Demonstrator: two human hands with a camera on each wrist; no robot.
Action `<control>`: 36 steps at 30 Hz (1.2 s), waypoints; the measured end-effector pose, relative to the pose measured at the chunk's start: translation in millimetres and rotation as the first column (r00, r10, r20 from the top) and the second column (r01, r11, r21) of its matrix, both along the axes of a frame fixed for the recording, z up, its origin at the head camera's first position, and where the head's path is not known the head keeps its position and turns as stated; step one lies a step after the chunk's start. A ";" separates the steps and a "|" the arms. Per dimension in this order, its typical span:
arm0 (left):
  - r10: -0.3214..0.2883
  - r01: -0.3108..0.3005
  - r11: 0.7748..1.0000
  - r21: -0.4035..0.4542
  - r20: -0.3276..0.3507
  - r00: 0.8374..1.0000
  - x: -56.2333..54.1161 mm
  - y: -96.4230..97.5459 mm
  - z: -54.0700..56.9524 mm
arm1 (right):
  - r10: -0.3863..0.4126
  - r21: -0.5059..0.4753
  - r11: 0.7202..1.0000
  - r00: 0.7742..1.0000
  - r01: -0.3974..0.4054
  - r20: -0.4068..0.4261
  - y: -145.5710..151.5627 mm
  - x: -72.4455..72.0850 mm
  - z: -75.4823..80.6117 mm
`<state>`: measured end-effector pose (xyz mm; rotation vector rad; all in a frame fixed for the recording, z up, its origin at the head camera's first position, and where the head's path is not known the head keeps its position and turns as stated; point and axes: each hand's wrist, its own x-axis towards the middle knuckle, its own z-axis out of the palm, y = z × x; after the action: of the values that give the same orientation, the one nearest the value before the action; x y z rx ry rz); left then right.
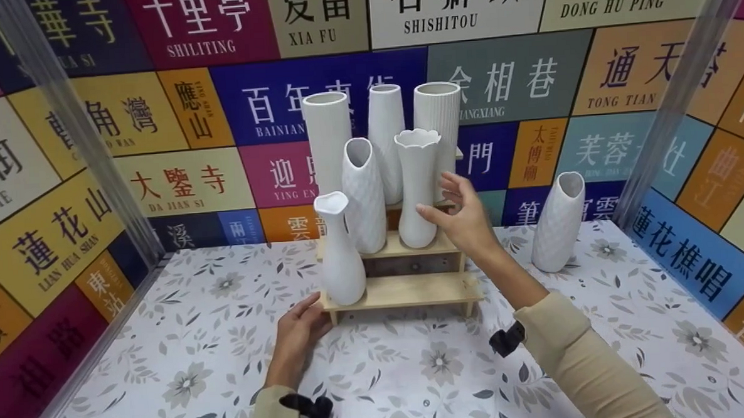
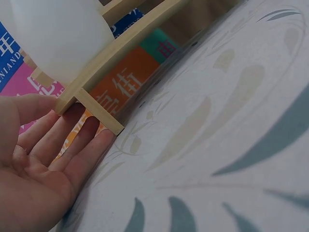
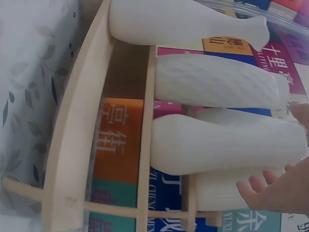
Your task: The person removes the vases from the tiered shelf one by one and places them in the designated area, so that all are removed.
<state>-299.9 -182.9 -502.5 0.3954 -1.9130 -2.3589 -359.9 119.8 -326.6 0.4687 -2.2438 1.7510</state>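
Note:
A stepped wooden stand (image 1: 413,291) carries white vases on its tiers. My left hand (image 1: 299,331) grips the left end of the lowest step, thumb on top and fingers under it in the left wrist view. Just above stands a narrow-necked vase (image 1: 343,273). On the middle step are a textured slant-mouthed vase (image 1: 364,203) and a scalloped-rim vase (image 1: 418,188). Beside the scalloped one is my right hand (image 1: 467,220), its thumb and fingers spread apart. The thumb tip overlaps the vase in the head view; I cannot tell if it touches.
Behind on the top tier stand a cylindrical vase (image 1: 328,129), a slim vase (image 1: 386,127) and a ribbed vase (image 1: 446,114). Another textured slant-mouthed vase (image 1: 559,226) is on the floral tablecloth (image 1: 228,366) at right. Panels with printed signs (image 1: 318,117) enclose the table.

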 end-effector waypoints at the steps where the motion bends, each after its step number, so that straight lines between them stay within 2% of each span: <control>1: -0.002 0.002 1.000 -0.002 0.004 1.000 -0.2 -0.1 0.1 | -0.003 0.004 1.000 1.000 0.003 0.001 -4.0 -2.0 -2.1; 7: -0.006 0.006 1.000 -0.015 0.017 1.000 -0.9 -0.4 2.0 | -0.061 0.000 0.998 0.998 0.061 -0.031 -20.3 -11.8 -13.0; 13: -0.006 0.006 1.000 0.006 0.015 1.000 -2.1 -1.6 2.2 | -0.103 -0.068 0.993 0.991 0.097 -0.082 -27.5 -19.8 -18.5; 18: -0.006 0.006 1.000 0.003 0.026 1.000 -3.0 -2.0 1.6 | -0.083 -0.085 0.994 0.990 0.074 -0.111 -27.7 -27.6 -24.5; 26: -0.012 0.012 1.000 -0.022 -0.019 1.000 0.3 -0.3 0.8 | -0.007 -0.061 0.998 0.992 -0.001 -0.128 -21.9 -41.8 -34.0; 36: -0.015 0.015 1.000 -0.007 0.010 1.000 -0.4 -0.5 0.9 | 0.023 -0.085 0.996 0.994 -0.032 -0.110 -21.6 -53.9 -41.4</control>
<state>-300.3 -183.4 -501.6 0.3944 -1.9350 -2.3630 -413.7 98.2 -368.0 0.5648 -2.0875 1.7831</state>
